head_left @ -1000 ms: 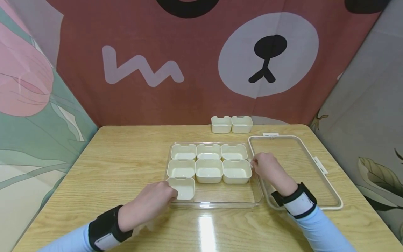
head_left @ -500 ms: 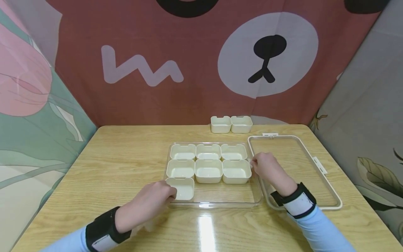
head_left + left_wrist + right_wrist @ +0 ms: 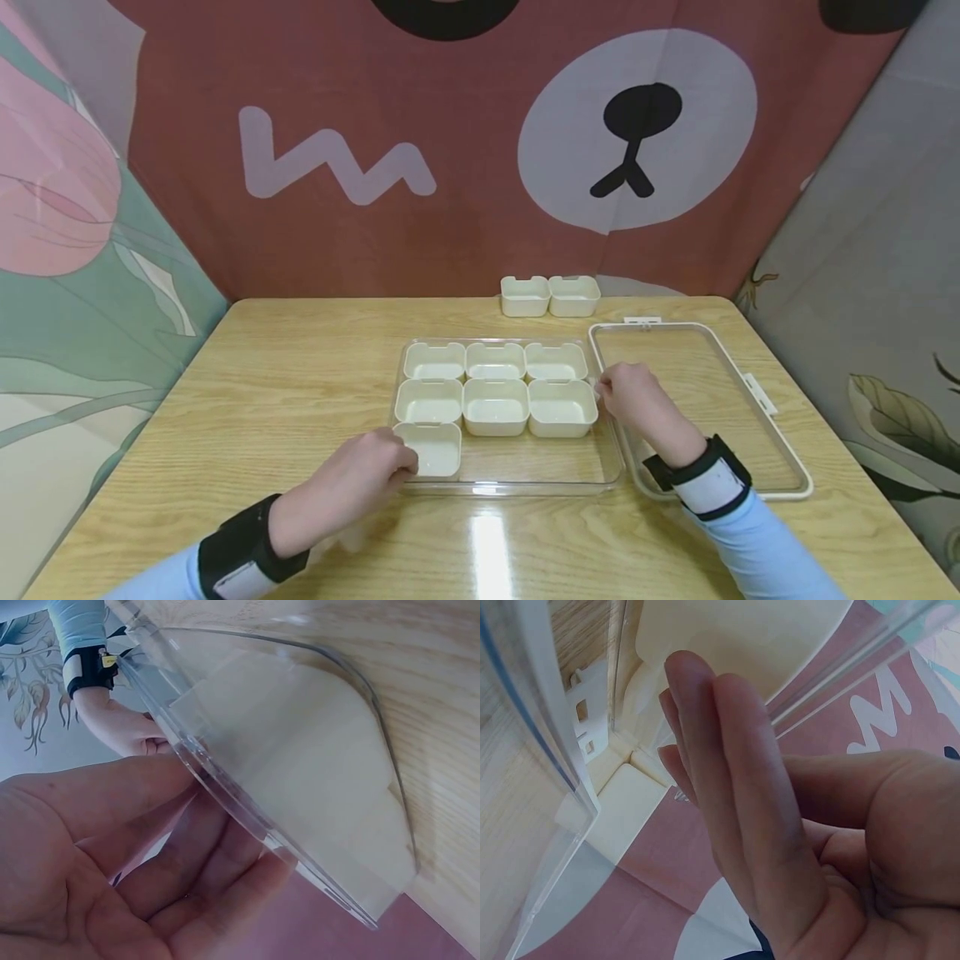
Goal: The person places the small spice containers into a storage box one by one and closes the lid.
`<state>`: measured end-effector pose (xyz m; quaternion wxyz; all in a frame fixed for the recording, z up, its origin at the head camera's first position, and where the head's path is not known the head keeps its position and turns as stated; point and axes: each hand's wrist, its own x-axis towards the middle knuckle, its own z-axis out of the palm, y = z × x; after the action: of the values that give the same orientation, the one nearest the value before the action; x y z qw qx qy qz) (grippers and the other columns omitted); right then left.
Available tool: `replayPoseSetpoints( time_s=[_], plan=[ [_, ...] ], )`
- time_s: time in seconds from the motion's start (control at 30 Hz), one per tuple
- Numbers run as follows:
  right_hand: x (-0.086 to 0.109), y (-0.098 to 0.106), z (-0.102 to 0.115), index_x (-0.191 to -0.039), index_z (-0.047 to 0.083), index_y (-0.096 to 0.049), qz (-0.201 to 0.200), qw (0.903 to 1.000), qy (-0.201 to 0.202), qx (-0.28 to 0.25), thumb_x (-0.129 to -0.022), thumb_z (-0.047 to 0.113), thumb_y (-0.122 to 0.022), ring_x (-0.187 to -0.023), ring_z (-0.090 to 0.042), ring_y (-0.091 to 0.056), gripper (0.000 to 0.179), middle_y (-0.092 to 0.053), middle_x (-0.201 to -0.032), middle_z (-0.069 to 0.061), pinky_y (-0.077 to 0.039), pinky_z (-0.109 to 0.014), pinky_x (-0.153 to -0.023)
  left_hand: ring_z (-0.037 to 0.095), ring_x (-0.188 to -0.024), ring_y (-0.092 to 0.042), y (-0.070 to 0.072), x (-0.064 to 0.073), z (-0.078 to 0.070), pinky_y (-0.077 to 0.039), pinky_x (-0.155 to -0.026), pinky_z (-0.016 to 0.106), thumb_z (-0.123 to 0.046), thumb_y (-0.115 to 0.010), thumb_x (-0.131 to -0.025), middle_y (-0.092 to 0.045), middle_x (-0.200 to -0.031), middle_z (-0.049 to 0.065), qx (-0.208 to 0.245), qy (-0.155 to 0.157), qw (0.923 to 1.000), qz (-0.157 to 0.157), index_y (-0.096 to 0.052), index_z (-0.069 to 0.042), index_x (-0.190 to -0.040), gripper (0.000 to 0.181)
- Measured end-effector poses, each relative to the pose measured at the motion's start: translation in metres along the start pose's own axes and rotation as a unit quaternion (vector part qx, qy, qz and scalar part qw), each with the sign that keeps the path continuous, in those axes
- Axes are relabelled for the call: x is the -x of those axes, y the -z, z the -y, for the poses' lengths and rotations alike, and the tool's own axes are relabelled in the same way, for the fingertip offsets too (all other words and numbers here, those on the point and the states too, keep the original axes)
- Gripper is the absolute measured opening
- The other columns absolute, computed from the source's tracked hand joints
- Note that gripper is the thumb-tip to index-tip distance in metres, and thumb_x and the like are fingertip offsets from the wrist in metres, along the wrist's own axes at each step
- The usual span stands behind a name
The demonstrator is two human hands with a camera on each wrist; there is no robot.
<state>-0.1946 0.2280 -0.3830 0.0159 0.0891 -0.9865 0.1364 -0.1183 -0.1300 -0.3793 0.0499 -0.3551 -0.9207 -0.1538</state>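
In the head view my left hand (image 3: 348,483) pinches the wall of a small cream plastic bin (image 3: 437,450) in the front left corner of a clear plastic box (image 3: 536,488). The left wrist view shows the thumb and fingers on either side of the clear rim (image 3: 225,787), the fingertips partly hidden. My right hand (image 3: 647,410) holds the clear box at its right edge; its fingers (image 3: 754,772) lie straight along the wall in the right wrist view. Several more cream bins (image 3: 497,408) fill the back and middle rows of the box.
Two more cream bins (image 3: 550,297) stand side by side at the table's back edge. To the right of the box lies a clear lid (image 3: 772,425) with a white rim and clips. A bear-print cloth (image 3: 360,242) hangs behind the wooden table (image 3: 300,358).
My left hand shifts very slightly left with a small shift of the whole view, fingers still at the front left bin. My right hand stays at the box's edge.
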Motion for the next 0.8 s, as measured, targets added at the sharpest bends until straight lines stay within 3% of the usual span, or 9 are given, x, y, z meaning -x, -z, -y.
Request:
replayPoseSetpoints(
  time_s=[0.47,0.8],
  plan=[
    [0.0013,-0.0005,0.0008,-0.076,-0.001,-0.070,-0.016,0.9999,0.007,0.001,-0.086,0.005,-0.061,-0.057,-0.016,-0.053,0.015,-0.062,-0.064,-0.006,-0.043,-0.029,-0.052,0.001,-0.061,-0.045,0.0039,-0.0002,-0.0005,-0.042,-0.055,0.016,0.003,-0.072,-0.073,-0.061,-0.064,-0.009,0.015,-0.018,0.9997,0.005,-0.069,-0.013,-0.069,0.017],
    [0.0005,0.0005,0.0002,-0.078,-0.001,-0.070,-0.014,0.9999,0.009,0.005,-0.086,0.006,-0.061,-0.058,-0.017,-0.054,0.014,-0.063,-0.066,-0.007,-0.045,-0.031,-0.054,0.003,-0.063,-0.049,0.0044,-0.0010,0.0007,-0.044,-0.055,0.017,0.008,-0.069,-0.071,-0.064,-0.069,-0.003,0.031,-0.006,0.9994,0.016,-0.070,-0.010,-0.073,0.018]
  ],
)
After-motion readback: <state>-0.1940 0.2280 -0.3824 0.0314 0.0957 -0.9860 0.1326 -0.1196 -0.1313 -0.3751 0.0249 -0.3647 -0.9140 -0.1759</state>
